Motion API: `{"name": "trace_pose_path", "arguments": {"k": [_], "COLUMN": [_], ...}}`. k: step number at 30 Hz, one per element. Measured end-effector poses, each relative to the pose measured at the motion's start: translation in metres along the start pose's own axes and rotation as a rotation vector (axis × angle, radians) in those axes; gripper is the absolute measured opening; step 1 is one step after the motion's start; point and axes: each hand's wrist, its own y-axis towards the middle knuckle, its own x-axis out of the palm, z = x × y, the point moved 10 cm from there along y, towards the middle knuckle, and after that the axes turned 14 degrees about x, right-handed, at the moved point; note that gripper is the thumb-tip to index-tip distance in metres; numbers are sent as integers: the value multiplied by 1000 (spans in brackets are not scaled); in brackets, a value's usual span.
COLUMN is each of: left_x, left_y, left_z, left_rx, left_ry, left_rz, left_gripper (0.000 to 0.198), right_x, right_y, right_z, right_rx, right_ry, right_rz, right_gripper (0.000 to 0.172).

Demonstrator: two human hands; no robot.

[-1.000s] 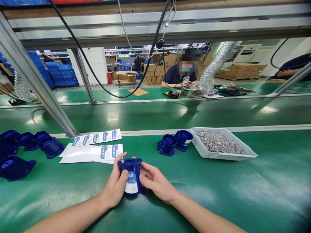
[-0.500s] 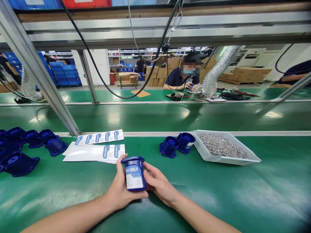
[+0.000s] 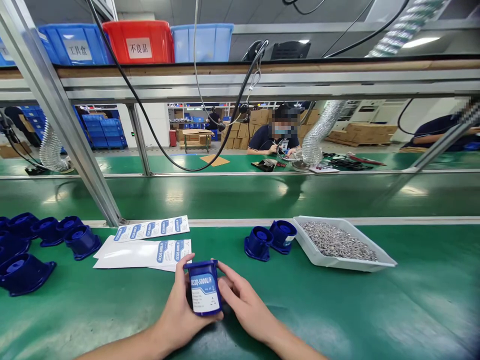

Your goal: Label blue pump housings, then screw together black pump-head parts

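Observation:
A dark blue plastic housing (image 3: 204, 290) with a white and blue label facing me stands upright on the green mat. My left hand (image 3: 180, 312) is wrapped round its left side and base. My right hand (image 3: 242, 305) presses its fingers against the housing's right side. Label sheets (image 3: 150, 245) lie just behind my hands, to the left.
Two more blue housings (image 3: 270, 240) sit beside a white tray of small metal screws (image 3: 339, 245) on the right. Several blue housings (image 3: 37, 240) crowd the left edge. A slanted metal post (image 3: 67, 130) rises at left. Across the belt a person sits working.
The housing was turned in my hands so its label now faces me. My view has tilted up, showing bins on the upper shelf.

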Motion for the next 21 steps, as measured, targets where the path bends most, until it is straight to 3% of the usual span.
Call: {"name": "trace_pose_path", "arguments": {"k": [2, 4, 7, 10, 13, 16, 19, 21], "left_x": [-3, -3, 7, 22, 26, 27, 27, 23], "left_y": [0, 0, 0, -1, 0, 1, 2, 5], "left_z": [-5, -11, -14, -5, -5, -17, -25, -19], "left_rx": [-60, -124, -143, -37, 30, 17, 56, 138], "left_ry": [-83, -151, -225, -247, -239, -225, -133, -24], "left_rz": [22, 1, -142, -308, -335, -289, -303, -336], "left_gripper": [137, 143, 138, 121, 104, 93, 85, 79], "right_x": [-17, -19, 3, 19, 5, -27, -61, -81], "right_y": [-12, -29, -52, -53, -40, -40, -56, -63], "right_z": [-16, -38, -58, -60, -55, -48, -51, -52], "right_rx": [-173, -403, -722, -756, -534, -422, -564, -659], "right_ry": [-227, -472, -818, -1009, -1032, -1079, -1232, -1370], "right_rz": [201, 319, 315, 270, 360, 560, 833, 982], "right_gripper": [82, 100, 133, 109, 77, 63, 56, 48]}}
